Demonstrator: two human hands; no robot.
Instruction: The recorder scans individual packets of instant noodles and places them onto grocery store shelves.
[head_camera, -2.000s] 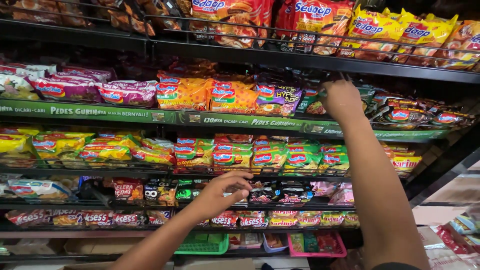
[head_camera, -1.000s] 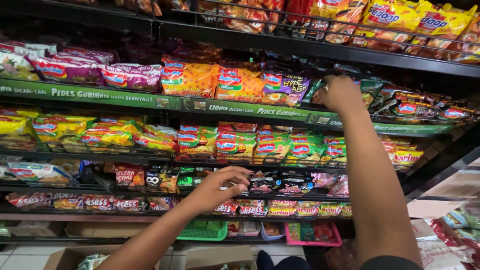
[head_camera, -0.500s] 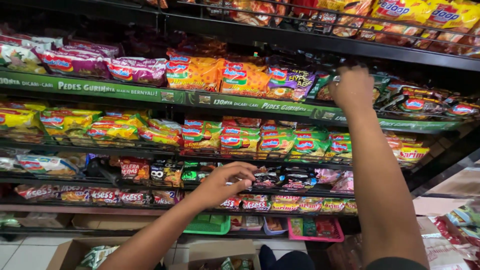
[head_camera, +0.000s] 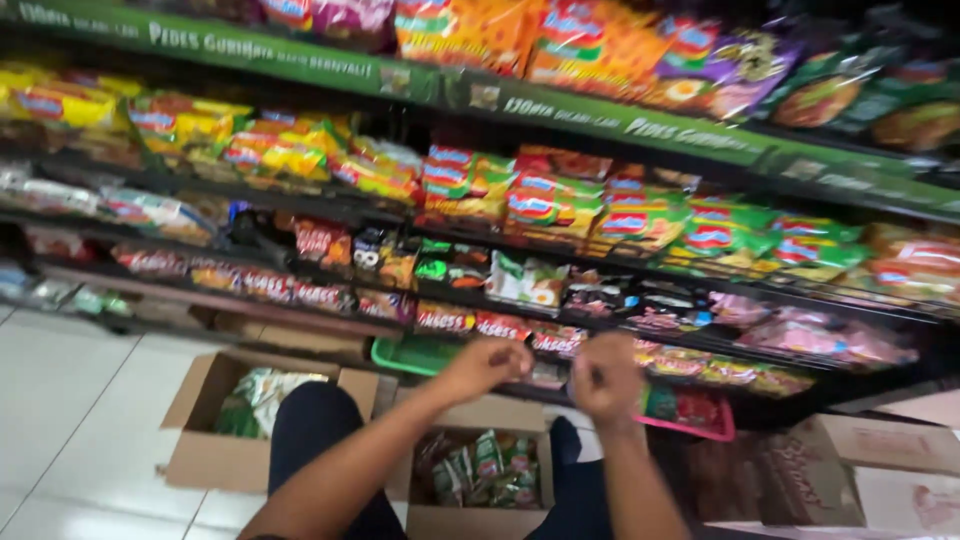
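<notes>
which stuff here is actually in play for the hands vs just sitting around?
In play:
- left hand and right hand, both closed, empty as far as the blur shows
- open box of green packets right below them

Just there:
- second open box on the floor
- green tray
- pink tray
- shelf packets

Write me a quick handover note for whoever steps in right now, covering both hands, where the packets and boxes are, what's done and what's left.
Left hand: loosely closed, low in front of the bottom shelves; nothing visible in it.
Right hand: closed in a fist beside it; too blurred to tell if it holds anything.
Stock: open cardboard box with green snack packets on the floor between the knees; a second open box to the left, also part full.
Done: shelves above look well filled with packets.
Left: both boxes still hold packets. A green tray and a pink tray sit on the lowest level.
</notes>
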